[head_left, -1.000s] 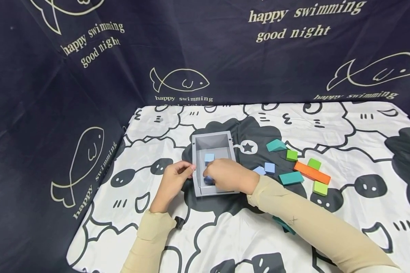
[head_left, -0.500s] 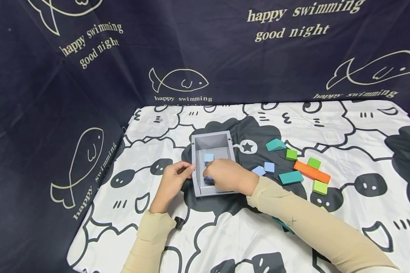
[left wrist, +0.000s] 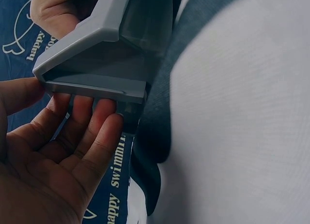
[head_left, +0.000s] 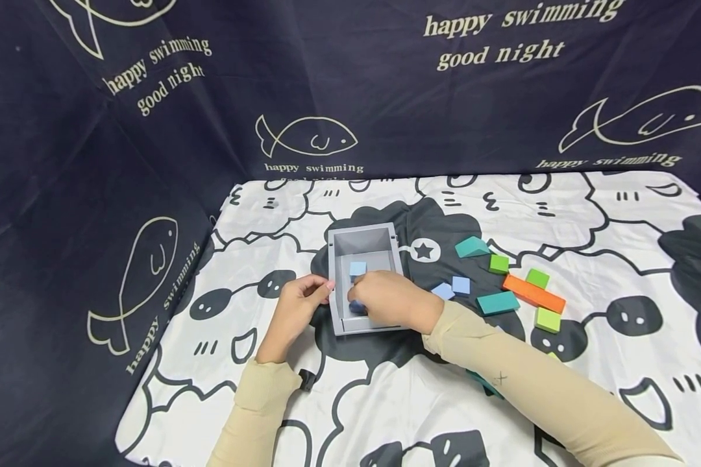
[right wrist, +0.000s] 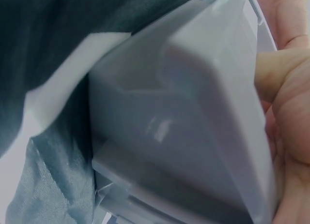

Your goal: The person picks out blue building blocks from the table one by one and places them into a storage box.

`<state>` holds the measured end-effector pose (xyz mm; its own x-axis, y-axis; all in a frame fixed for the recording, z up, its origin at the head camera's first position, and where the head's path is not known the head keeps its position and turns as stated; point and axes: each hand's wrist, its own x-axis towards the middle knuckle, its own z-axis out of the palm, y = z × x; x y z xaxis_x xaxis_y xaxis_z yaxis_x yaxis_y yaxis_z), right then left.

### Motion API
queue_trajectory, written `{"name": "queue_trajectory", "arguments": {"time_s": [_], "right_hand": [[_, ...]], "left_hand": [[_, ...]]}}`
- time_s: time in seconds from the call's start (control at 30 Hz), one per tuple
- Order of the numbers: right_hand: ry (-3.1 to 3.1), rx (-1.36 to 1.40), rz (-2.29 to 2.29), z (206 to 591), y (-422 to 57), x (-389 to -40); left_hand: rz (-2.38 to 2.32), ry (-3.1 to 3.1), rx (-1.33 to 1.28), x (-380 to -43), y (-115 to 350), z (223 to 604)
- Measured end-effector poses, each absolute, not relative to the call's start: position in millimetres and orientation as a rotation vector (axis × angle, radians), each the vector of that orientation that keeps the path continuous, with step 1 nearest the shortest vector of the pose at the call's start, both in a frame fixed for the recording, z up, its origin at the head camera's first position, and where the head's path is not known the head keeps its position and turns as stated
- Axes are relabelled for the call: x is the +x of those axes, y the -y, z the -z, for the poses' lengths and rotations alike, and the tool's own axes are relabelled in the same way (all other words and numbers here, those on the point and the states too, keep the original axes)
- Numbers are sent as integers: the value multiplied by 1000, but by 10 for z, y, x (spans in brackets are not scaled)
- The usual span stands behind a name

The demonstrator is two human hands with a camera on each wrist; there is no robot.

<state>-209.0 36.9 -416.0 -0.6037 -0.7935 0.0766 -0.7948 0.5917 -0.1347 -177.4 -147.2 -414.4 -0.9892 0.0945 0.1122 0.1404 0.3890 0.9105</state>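
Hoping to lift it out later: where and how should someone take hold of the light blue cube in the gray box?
Probably from straight above, pinching the left and right sides of the light blue cube: the gray box is open on top, walls bar a level approach, and bare floor shows on both sides. The right hand crowds the cube's near side.

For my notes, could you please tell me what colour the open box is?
The open box is grey; the head view shows it best.
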Motion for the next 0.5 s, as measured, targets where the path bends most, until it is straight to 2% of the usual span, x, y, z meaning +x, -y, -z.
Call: {"name": "queue_trajectory", "arguments": {"time_s": [0.5], "right_hand": [[2800,1384,-252,4174,-371,-2097]], "left_hand": [[1689,2587,-224,-1770,1475,4151]]}}
